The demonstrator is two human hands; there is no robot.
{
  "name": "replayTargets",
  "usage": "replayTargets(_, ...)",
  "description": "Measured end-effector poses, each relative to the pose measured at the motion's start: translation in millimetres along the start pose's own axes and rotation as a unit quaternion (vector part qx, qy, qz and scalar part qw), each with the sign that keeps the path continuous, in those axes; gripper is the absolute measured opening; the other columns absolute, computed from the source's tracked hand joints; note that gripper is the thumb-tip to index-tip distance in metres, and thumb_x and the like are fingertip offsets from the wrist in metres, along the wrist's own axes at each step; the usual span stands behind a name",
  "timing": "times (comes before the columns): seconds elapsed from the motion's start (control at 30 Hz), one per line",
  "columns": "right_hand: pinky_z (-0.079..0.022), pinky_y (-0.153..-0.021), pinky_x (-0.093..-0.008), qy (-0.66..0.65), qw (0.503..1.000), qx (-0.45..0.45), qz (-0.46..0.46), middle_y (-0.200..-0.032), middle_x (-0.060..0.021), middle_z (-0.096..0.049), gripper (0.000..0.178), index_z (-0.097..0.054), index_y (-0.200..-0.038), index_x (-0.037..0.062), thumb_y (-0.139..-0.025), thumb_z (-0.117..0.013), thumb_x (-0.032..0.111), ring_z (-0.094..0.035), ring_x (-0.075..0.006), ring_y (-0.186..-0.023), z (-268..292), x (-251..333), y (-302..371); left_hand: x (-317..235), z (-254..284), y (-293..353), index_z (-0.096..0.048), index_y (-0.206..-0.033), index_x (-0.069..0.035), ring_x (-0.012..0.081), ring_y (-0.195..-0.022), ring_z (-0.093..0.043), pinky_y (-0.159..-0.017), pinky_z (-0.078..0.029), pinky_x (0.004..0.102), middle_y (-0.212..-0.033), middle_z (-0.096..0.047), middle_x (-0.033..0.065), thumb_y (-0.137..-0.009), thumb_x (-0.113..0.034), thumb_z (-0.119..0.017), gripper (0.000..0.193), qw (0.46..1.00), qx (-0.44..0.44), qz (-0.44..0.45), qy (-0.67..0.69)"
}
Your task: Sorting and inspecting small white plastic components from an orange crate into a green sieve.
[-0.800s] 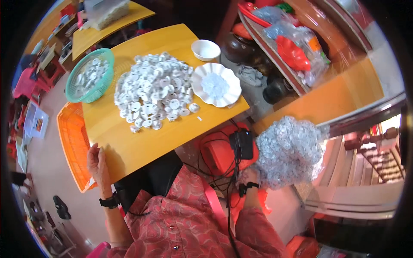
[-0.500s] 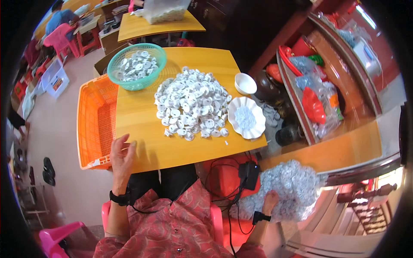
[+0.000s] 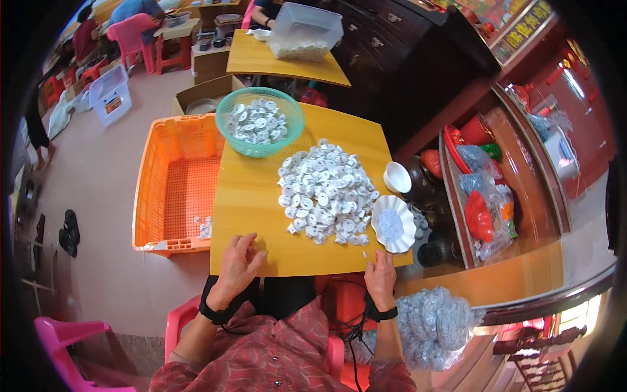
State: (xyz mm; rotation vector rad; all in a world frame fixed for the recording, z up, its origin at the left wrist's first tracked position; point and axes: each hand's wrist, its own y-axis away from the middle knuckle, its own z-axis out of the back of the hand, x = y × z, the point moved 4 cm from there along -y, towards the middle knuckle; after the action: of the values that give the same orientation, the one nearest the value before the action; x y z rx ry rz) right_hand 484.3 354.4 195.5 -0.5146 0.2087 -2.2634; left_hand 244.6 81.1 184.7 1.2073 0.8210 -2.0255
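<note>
Left hand [image 3: 239,266]: empty, fingers loosely parted. Right hand [image 3: 381,277]: fingers narrowed, contents unclear; should clear the fluted white dish [image 3: 409,228].

yellow characters [image 3: 532,26] on an upper-right sign [image 3: 512,44], tiny unreadable label [image 3: 113,104] on a clear bin [image 3: 108,83]

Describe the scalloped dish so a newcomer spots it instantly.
Find the nearer yellow table, then its right edge. There, just beyond the right hand, sits a white dish holding pale bluish bits. Its wavy rim sets it apart from the smooth-rimmed white bowl behind it.
</note>
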Motion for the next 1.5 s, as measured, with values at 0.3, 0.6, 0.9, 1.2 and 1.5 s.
replayTargets(0.3,-0.044,-0.084,-0.0485,0.068,0.995,0.033,0.061,-0.099,-0.0209,-0.055,0.038,-0.054,-0.118,-0.0035,-0.083,-0.061,0.006,-0.054,-0.0402,-0.097,-31,42,-21,-1,-20,-30,-0.054,-0.125,0.005,0.0239,-0.074,-0.06,-0.067,-0.05,0.0343,-0.094,-0.058,0.0162,-0.084,-0.018,-0.07,0.05,0.998,0.052,-0.01,-0.018)
replayTargets(0.6,-0.044,-0.087,-0.0471,-0.056,0.998,0.014,0.025,-0.11,-0.0243,-0.052,0.052,-0.044,-0.13,-0.0063,-0.082,-0.061,0.003,-0.053,-0.0413,-0.1,-29,45,-13,44,-3,-121,-0.031,-0.141,0.01,0.017,-0.075,-0.063,-0.066,-0.054,0.0277,-0.103,-0.056,0.0146,-0.088,-0.035,-0.073,0.081,0.912,0.02,0.22,0.346)
replayTargets(0.9,-0.043,-0.095,-0.0468,-0.072,0.997,0.019,0.029,-0.12,-0.0258,-0.048,0.052,-0.041,-0.132,-0.0078,-0.084,-0.059,0.001,-0.051,-0.0425,-0.11,-29,52,-6,50,18,-206,-0.028,-0.137,0.007,0.0413,-0.102,-0.059,-0.076,-0.057,0.0464,-0.135,-0.033,0.0367,-0.078,-0.045,-0.078,0.093,0.824,-0.038,0.313,0.471)
replayTargets(1.2,-0.046,-0.09,-0.0437,-0.098,0.994,0.035,0.017,-0.118,-0.0237,-0.047,0.054,-0.04,-0.133,-0.0083,-0.083,-0.059,-0.002,-0.053,-0.0373,-0.105,-27,54,1,59,16,-215,-0.044,-0.127,0.004,0.0319,-0.097,-0.066,-0.074,-0.06,0.0452,-0.114,-0.061,0.0191,-0.085,-0.004,-0.057,0.045,0.813,-0.058,0.222,0.535)
replayTargets(1.5,-0.046,-0.093,-0.0444,-0.071,0.996,0.042,0.022,-0.12,-0.0248,-0.046,0.054,-0.04,-0.132,-0.0087,-0.082,-0.057,-0.002,-0.053,-0.0396,-0.108,-26,53,-2,54,25,-121,-0.051,-0.124,0.005,0.0253,-0.098,-0.066,-0.079,-0.059,0.0427,-0.115,-0.063,0.0133,-0.081,0.004,-0.051,0.043,0.831,-0.041,0.183,0.523)
